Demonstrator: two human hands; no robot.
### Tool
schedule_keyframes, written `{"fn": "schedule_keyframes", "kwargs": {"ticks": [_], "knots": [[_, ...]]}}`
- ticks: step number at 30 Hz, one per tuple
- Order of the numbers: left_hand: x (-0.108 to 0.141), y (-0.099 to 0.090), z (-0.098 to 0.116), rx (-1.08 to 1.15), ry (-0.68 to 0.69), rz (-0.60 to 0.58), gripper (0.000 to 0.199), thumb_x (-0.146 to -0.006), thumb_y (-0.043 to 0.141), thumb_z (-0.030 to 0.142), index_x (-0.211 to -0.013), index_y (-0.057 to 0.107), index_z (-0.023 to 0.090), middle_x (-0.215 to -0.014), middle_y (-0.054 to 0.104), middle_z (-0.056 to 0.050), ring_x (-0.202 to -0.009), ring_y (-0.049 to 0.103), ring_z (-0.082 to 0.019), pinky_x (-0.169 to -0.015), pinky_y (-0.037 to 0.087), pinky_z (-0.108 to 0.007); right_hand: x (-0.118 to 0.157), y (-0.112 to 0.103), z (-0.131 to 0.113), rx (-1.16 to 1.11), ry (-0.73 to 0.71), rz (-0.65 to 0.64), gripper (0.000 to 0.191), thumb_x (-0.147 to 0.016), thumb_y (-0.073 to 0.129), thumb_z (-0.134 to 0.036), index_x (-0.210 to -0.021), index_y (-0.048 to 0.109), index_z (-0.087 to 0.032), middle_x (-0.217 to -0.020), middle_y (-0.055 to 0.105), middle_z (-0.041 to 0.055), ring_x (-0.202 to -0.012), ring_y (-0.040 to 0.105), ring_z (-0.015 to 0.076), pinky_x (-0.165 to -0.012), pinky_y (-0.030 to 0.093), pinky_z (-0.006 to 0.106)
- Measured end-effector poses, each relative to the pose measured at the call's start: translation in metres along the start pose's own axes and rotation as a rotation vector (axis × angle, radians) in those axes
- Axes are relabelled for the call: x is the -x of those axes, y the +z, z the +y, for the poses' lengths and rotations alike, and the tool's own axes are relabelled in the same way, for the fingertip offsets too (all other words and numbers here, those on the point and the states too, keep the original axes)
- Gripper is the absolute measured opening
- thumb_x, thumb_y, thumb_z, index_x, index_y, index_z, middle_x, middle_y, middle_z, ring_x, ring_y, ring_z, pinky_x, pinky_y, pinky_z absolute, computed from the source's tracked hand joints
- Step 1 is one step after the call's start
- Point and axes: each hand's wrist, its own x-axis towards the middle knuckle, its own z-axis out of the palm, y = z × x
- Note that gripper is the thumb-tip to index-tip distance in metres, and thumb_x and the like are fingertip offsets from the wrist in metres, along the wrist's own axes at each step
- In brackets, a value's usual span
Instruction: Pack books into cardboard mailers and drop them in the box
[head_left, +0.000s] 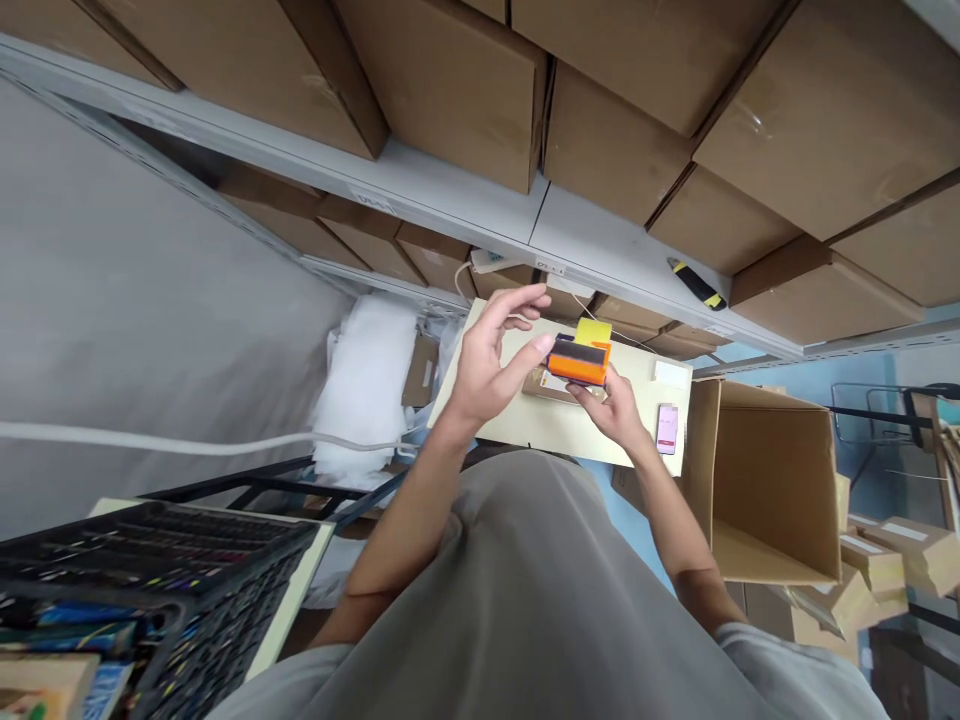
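Observation:
An orange and black handheld device (pixel 577 361) with a yellow label sticking out of its top is held above a small pale table (pixel 559 425). My right hand (pixel 616 408) grips the device from below. My left hand (pixel 491 353) is raised beside it, fingers spread, its thumb touching the device's left end. A small brown parcel (pixel 546 386) lies on the table just under the device.
A phone (pixel 667 428) with a lit screen lies at the table's right end. An open cardboard box (pixel 772 490) stands to the right. Shelves (pixel 480 200) of cardboard boxes rise behind. A black crate (pixel 150 590) sits at the lower left, white padding (pixel 367 390) beyond it.

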Motion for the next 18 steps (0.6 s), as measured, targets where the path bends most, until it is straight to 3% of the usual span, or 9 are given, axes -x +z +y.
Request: {"fn": "schedule_keyframes", "kwargs": {"ticks": [4,8,18], "knots": [[-0.015,-0.006,0.008,-0.042,-0.041,-0.14,0.042,-0.096,0.085,0.056,-0.128,0.081,0.028,-0.121,0.076,-0.008,-0.117,0.074,-0.028,-0.099,0.066,-0.044,0.006,-0.021,0.006,0.149,-0.095,-0.083,0.025,-0.109,0.07,-0.051,-0.116,0.075,-0.028,-0.125,0.083,0.0119,-0.117,0.076,0.0319,-0.108,0.063,0.05],[-0.012,-0.003,0.003,-0.014,-0.114,-0.153,0.03,-0.091,0.091,0.053,-0.106,0.085,0.028,-0.103,0.076,-0.006,-0.106,0.076,-0.028,-0.092,0.068,-0.046,0.009,-0.035,0.011,0.21,-0.097,-0.13,0.021,-0.108,0.071,-0.049,-0.112,0.075,-0.029,-0.121,0.083,0.0121,-0.117,0.075,0.0347,-0.11,0.061,0.055],[-0.001,0.01,-0.011,-0.07,-0.112,-0.154,0.022,-0.095,0.089,0.049,-0.093,0.083,0.027,-0.093,0.076,-0.004,-0.097,0.074,-0.025,-0.089,0.065,-0.042,0.009,-0.047,0.017,0.188,0.013,-0.233,0.041,-0.107,0.07,-0.067,-0.119,0.078,-0.028,-0.124,0.084,0.0127,-0.123,0.076,0.0379,-0.113,0.06,0.057]]}}
